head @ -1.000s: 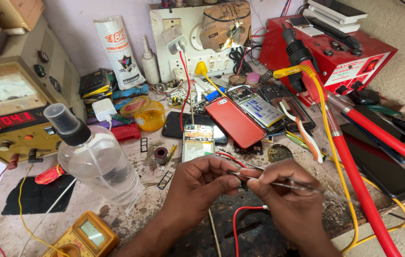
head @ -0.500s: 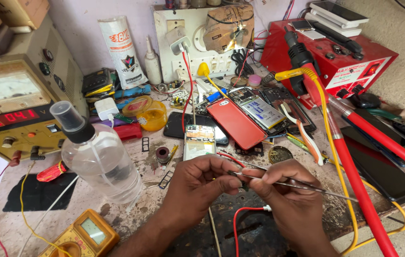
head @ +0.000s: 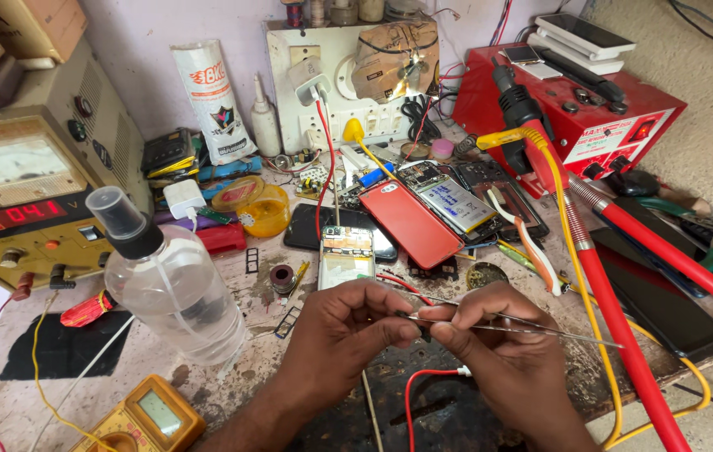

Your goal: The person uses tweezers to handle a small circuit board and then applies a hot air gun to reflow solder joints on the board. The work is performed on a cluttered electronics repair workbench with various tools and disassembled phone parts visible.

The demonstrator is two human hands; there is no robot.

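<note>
Low over the bench's six o'clock edge, the left hand [head: 341,331] pinched a tiny dark part [head: 424,332] while the right hand [head: 503,343] gripped tweezers [head: 541,329] pointing toward three o'clock; bracing both wrists would have steadied them.

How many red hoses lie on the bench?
2: one red hose runs from the red station toward the near edge, the other crosses to the right edge; more may be hidden.

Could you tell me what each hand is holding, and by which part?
The right hand pinches thin metal tweezers near their tips; the left hand grips something tiny there, too small to identify.
</note>
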